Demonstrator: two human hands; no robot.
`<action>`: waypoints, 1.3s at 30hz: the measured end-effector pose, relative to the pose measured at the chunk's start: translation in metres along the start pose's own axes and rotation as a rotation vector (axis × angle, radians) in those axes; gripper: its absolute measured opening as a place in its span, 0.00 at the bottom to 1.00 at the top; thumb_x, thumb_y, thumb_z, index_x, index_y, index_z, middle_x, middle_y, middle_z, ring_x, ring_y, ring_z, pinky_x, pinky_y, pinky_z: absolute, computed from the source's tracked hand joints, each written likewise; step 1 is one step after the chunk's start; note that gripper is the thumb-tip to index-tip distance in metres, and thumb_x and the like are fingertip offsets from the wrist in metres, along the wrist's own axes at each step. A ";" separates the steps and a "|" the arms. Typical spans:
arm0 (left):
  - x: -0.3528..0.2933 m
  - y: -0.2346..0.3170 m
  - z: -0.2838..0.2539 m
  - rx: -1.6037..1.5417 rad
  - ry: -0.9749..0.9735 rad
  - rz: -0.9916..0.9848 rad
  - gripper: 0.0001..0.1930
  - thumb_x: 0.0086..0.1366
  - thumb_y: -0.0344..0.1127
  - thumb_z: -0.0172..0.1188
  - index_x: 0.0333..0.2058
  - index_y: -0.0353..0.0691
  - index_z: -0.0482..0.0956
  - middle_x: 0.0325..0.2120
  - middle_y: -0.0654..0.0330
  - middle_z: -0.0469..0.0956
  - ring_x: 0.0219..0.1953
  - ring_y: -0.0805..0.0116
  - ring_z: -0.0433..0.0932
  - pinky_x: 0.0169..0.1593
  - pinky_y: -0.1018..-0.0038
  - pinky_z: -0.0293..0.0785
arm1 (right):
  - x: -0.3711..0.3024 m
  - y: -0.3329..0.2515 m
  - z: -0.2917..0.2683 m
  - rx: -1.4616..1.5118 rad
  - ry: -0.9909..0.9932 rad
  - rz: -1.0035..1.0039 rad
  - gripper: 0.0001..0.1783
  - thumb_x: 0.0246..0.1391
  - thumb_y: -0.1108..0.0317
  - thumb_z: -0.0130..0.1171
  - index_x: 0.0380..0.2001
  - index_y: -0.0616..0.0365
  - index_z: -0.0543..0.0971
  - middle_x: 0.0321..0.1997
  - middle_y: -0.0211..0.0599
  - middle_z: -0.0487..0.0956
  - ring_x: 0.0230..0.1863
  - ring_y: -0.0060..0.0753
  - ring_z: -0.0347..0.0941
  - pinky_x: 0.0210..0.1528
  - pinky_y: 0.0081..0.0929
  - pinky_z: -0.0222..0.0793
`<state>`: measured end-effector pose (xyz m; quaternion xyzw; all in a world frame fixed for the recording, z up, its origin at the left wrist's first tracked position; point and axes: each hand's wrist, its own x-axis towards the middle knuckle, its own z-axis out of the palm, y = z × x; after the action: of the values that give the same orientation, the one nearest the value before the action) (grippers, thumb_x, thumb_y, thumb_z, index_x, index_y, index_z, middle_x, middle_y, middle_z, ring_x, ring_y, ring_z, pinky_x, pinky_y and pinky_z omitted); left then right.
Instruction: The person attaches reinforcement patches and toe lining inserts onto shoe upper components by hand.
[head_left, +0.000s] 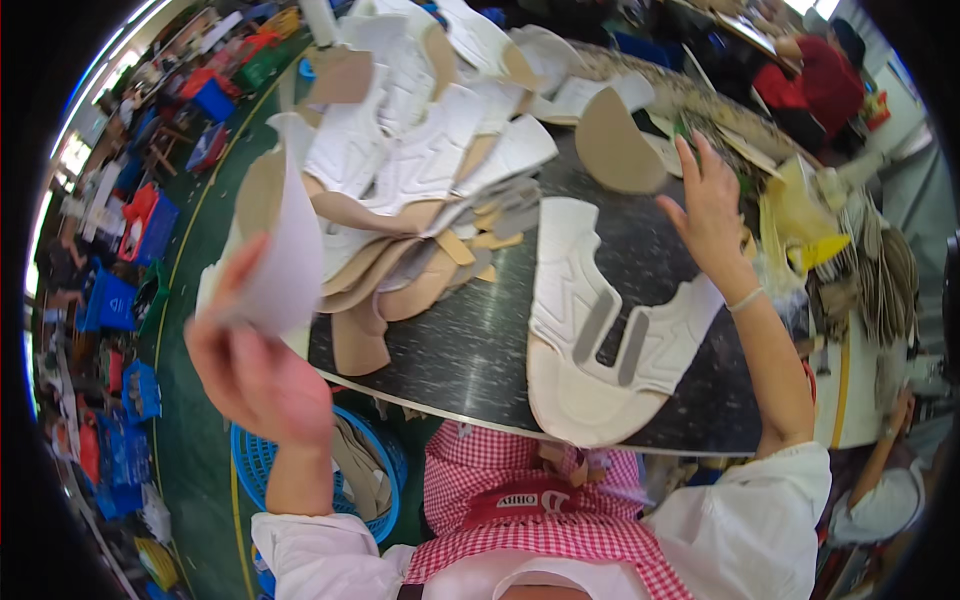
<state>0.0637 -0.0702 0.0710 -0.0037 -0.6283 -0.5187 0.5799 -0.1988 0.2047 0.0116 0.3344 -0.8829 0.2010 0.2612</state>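
Note:
My left hand, a little blurred, is closed on a curved shoe upper piece, white on one face and beige on the other, lifted at the table's left edge. My right hand is raised over the far right of the table with its fingers apart and nothing in them. Close to it stands a rounded beige piece. In front of me a white shoe upper lies flat in a U shape, with two grey strips along its inner edges.
White shoe uppers are heaped at the table's far left, with beige and grey pieces beside them. Below the edge stands a blue basket of cut pieces. Grey-brown pieces are stacked at right. A person in red sits beyond.

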 end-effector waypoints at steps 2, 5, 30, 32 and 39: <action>-0.033 0.004 0.006 0.138 -0.386 0.117 0.04 0.64 0.31 0.51 0.34 0.37 0.71 0.43 0.45 0.77 0.48 0.53 0.76 0.53 0.62 0.71 | -0.009 -0.052 -0.037 0.432 -0.231 -0.006 0.23 0.56 0.66 0.58 0.54 0.61 0.70 0.45 0.47 0.77 0.45 0.39 0.74 0.45 0.34 0.69; -0.082 0.024 0.049 0.194 -1.066 0.246 0.07 0.53 0.33 0.62 0.29 0.38 0.75 0.39 0.51 0.79 0.46 0.52 0.77 0.51 0.57 0.72 | -0.072 -0.115 -0.082 1.259 -0.925 0.380 0.17 0.63 0.67 0.49 0.53 0.61 0.73 0.40 0.37 0.79 0.41 0.27 0.75 0.43 0.28 0.71; -0.080 -0.007 0.044 0.084 -0.880 -0.770 0.31 0.56 0.20 0.61 0.60 0.37 0.65 0.24 0.68 0.74 0.23 0.83 0.71 0.27 0.85 0.66 | -0.119 -0.073 -0.107 0.848 -0.585 0.312 0.12 0.47 0.74 0.65 0.38 0.59 0.80 0.27 0.37 0.78 0.28 0.24 0.76 0.27 0.20 0.69; -0.087 -0.020 0.052 0.183 -0.898 -0.680 0.30 0.55 0.21 0.61 0.58 0.40 0.68 0.22 0.69 0.73 0.20 0.84 0.69 0.23 0.85 0.65 | -0.124 -0.073 -0.090 0.791 -0.562 0.370 0.12 0.47 0.73 0.66 0.37 0.59 0.79 0.27 0.37 0.78 0.26 0.26 0.76 0.26 0.21 0.70; -0.098 -0.028 0.044 0.240 -0.932 -0.650 0.28 0.56 0.18 0.60 0.57 0.36 0.68 0.25 0.68 0.74 0.24 0.84 0.72 0.28 0.86 0.68 | -0.136 -0.073 -0.073 0.687 -0.466 0.272 0.11 0.48 0.70 0.66 0.36 0.59 0.77 0.28 0.38 0.78 0.26 0.32 0.78 0.25 0.24 0.72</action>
<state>0.0470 0.0049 -0.0097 0.0270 -0.8406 -0.5387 0.0493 -0.0374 0.2584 0.0008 0.3191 -0.8361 0.4349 -0.1002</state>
